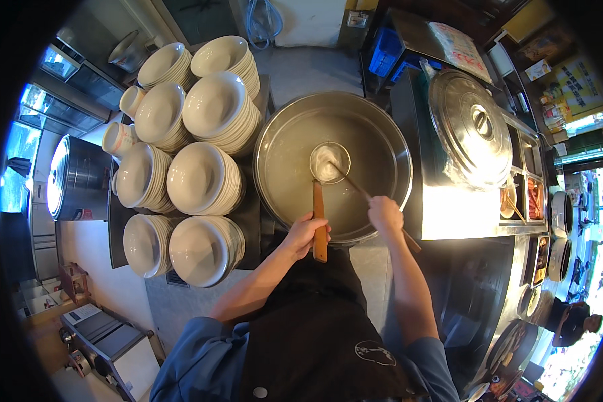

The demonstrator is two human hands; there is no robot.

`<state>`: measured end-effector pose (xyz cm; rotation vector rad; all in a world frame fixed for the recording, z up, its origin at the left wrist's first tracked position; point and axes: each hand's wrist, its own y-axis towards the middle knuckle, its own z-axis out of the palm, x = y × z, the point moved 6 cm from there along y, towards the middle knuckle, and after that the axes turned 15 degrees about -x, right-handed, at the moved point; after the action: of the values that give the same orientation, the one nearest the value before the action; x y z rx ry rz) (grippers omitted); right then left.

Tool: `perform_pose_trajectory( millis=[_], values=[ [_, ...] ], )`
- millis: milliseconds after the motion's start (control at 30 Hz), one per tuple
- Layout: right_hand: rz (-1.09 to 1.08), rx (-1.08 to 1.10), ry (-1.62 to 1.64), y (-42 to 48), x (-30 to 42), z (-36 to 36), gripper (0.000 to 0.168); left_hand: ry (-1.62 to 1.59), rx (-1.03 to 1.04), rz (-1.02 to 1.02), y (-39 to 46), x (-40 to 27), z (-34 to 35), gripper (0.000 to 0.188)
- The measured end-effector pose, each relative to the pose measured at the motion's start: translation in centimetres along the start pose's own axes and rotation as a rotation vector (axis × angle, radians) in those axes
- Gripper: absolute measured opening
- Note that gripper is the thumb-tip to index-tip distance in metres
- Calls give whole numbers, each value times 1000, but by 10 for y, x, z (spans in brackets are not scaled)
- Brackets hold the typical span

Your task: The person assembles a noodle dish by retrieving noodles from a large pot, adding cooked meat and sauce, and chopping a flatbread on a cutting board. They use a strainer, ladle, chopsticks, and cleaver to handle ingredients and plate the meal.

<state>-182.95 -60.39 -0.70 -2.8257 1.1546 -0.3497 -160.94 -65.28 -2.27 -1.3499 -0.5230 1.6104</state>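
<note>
A big round metal pot [281, 201] of cloudy liquid stands before me. My left hand [306, 233] grips the wooden handle [320, 226] of a strainer or ladle; which of these cannot be told. My right hand [385, 215] is closed around a long, thin stick-like tool [357, 188], with its lower end past my wrist and its tip slanting up to the left. Both tools meet at a round wire-rimmed strainer or ladle head [330, 162] over the middle of the pot, holding something whitish. The contents are too blurred to name.
Several stacks of white bowls [201, 178] stand on a dark table at the left. To the right, a large metal lid [470, 128] lies on the counter beside food trays [535, 198]. A lidded metal pot [83, 176] is at far left. Another person [573, 321] is at far right.
</note>
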Motion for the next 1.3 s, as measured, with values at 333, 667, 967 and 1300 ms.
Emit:
perform_pose_trajectory(
  millis=[333, 667, 967, 1300],
  values=[
    [108, -98, -39, -1, -2, -6, 21, -24, 6, 20, 2, 5, -4, 21],
    [-96, 56, -78, -3, 16, 7, 23, -27, -22, 11, 1, 7, -6, 19],
    [-130, 49, -47, -6, 19, 8, 27, -11, -21, 30, 2, 9, -8, 21],
    [61, -93, 54, -3, 11, -1, 25, -2, -21, -1, 1, 6, -7, 19]
  ],
)
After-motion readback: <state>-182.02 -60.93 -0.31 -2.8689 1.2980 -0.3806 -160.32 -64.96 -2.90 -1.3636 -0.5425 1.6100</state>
